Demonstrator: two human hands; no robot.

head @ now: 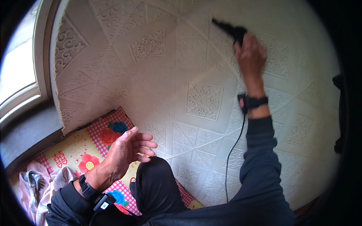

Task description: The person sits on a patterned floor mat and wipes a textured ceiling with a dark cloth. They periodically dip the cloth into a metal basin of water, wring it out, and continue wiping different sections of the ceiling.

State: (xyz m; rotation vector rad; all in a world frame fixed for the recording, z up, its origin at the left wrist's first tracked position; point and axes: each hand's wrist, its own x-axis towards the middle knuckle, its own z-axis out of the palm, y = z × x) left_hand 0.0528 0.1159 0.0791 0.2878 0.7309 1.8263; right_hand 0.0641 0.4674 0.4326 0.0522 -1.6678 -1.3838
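Note:
My right hand (250,53) is raised to the upper right and grips a black hand tool (229,29). Its narrow end points up and left, close to the cream embossed wall covering (205,100). Motion blur hides the tool's exact kind and whether it touches the surface. Lower down on the left, my left hand (123,152) is held with nothing in it, palm turned inward and fingers slightly curled and apart. Beneath that hand lies a patterned sheet (87,162) with red checks and printed flowers. My bent knee (157,180), in black cloth, rises beside it.
At the left is a bright window with a pale frame (42,56) above a dark sill (31,132). The wall covering's rough left edge (58,76) runs beside the frame. A crumpled pink cloth (42,186) lies at the lower left. A black cable (228,166) hangs from my right wristband (253,102).

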